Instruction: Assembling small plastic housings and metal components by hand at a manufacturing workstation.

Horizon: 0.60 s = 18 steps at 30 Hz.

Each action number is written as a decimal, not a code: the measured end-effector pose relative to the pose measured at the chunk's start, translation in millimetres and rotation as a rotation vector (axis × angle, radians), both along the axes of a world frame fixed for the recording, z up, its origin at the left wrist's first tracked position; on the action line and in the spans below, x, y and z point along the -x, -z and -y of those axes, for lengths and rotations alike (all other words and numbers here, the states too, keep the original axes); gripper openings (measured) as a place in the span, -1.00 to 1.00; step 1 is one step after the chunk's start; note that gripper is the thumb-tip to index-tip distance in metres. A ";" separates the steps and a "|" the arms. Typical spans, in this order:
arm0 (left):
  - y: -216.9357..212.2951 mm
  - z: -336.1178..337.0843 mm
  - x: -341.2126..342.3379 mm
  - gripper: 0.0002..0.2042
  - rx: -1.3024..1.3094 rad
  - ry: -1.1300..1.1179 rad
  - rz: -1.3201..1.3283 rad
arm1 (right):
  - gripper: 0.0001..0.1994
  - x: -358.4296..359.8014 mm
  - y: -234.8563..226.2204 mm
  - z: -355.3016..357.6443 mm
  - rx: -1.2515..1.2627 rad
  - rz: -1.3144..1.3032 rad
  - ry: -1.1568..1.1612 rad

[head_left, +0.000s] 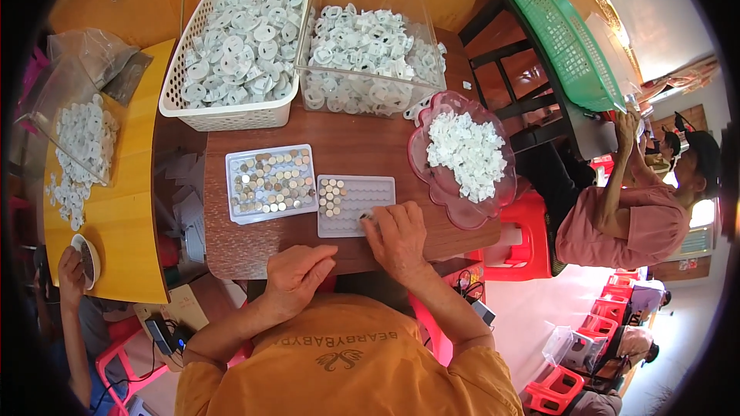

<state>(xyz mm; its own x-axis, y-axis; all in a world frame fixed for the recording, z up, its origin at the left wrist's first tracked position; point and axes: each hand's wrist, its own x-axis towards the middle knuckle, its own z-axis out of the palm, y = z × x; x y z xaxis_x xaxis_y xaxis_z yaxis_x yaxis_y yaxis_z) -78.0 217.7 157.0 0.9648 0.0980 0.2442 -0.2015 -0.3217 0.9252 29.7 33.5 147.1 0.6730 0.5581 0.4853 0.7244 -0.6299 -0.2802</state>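
My right hand (397, 240) is bent over a shallow grey ridged tray (358, 206), its fingertips pinching a small round metal disc (366, 216) at the tray's right part. Several similar discs (331, 197) lie in the left part of that tray. Close to the table's front edge, my left hand (297, 277) is closed, thumb against the curled fingers; whatever is inside is hidden. Left of the grey tray sits a white tray (270, 218) covered with many silvery and gold-toned discs. To the right stands a pink scalloped bowl (432, 189) heaped with small white pieces (469, 156).
Behind the trays, a white perforated basket (231, 118) and a clear box (370, 81) hold white round parts. More lie by a clear bin (73, 146) on the yellow table, where another person's hand (71, 268) grips a bowl. A person (624, 216) sits at right near a green basket (566, 38).
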 end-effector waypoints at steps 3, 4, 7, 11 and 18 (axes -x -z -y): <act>4.3 9.2 -8.6 -0.83 0.172 -0.043 -0.087 | -0.78 2.4 -7.2 -3.6 -0.058 0.011 -0.053; 7.7 13.1 -11.1 -0.83 0.168 -0.046 -0.089 | -0.81 1.8 -8.9 -4.3 -0.099 0.003 -0.085; 14.7 25.8 -18.1 -0.83 0.213 -0.149 -0.110 | -0.83 -5.8 3.4 -1.8 -0.080 -0.017 -0.044; 11.2 38.9 -24.3 -0.81 0.190 -0.222 -0.119 | -0.83 -13.1 10.6 -0.2 -0.216 -0.116 -0.091; 13.5 41.6 -30.5 -0.76 0.230 -0.267 -0.168 | -0.90 -21.3 5.7 -0.8 -0.365 -0.357 -0.173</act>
